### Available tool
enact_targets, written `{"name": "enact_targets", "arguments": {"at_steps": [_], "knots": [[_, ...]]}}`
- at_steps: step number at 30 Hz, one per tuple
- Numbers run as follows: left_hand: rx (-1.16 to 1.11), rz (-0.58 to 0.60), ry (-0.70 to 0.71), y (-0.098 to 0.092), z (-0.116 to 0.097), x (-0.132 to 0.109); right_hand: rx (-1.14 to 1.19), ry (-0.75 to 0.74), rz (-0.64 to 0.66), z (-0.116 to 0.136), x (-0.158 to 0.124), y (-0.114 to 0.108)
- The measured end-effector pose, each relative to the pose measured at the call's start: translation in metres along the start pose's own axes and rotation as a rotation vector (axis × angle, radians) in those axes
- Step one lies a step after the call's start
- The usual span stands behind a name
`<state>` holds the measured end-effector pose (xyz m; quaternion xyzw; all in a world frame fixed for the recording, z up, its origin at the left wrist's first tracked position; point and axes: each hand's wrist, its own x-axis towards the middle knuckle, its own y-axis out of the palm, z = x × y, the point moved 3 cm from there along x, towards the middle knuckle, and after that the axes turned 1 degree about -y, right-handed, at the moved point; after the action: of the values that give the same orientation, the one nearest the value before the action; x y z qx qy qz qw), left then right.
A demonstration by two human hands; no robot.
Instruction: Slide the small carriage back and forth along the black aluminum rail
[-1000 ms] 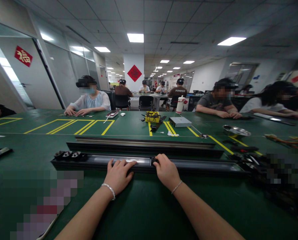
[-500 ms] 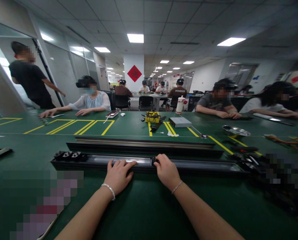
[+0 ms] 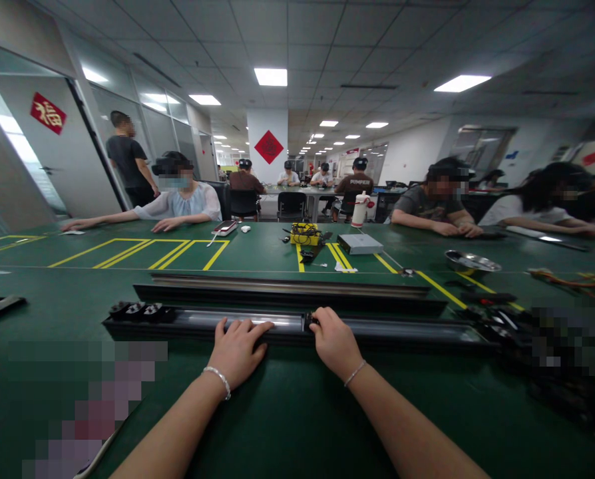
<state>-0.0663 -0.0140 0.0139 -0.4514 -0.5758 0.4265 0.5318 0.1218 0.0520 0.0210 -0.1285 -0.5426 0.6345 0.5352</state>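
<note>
A long black channel-shaped housing [image 3: 402, 330] with a shiny inner face lies crosswise on the green table in front of me. My left hand [image 3: 237, 356] rests on its near side, fingers spread over the edge and the inner face. My right hand [image 3: 335, 342] pinches a small black part [image 3: 308, 322] that sits in the channel, just right of the middle. The fingers hide much of that part. Several black pieces with metal fittings [image 3: 136, 311] sit in the channel's left end. Behind the housing lies a second long dark rail [image 3: 287, 291], untouched.
Dark parts [image 3: 552, 386] are heaped at the right. Farther back stand a metal bowl [image 3: 472, 262], a grey box [image 3: 360, 243], a yellow basket of cables [image 3: 305, 233] and a white bottle [image 3: 360, 210]. Co-workers sit across the table; a person [image 3: 130, 159] stands at the left.
The standing person has moved right, away from the doorway. A seated co-worker's arm has stretched farther left. My hands have barely moved, the right one a touch to the right.
</note>
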Motion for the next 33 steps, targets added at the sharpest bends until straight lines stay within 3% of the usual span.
{"name": "enact_targets", "arguments": {"at_steps": [33], "knots": [[-0.016, -0.001, 0.004, 0.0001, 0.0002, 0.0002, 0.032, -0.031, -0.021, -0.002, 0.001, -0.002]]}}
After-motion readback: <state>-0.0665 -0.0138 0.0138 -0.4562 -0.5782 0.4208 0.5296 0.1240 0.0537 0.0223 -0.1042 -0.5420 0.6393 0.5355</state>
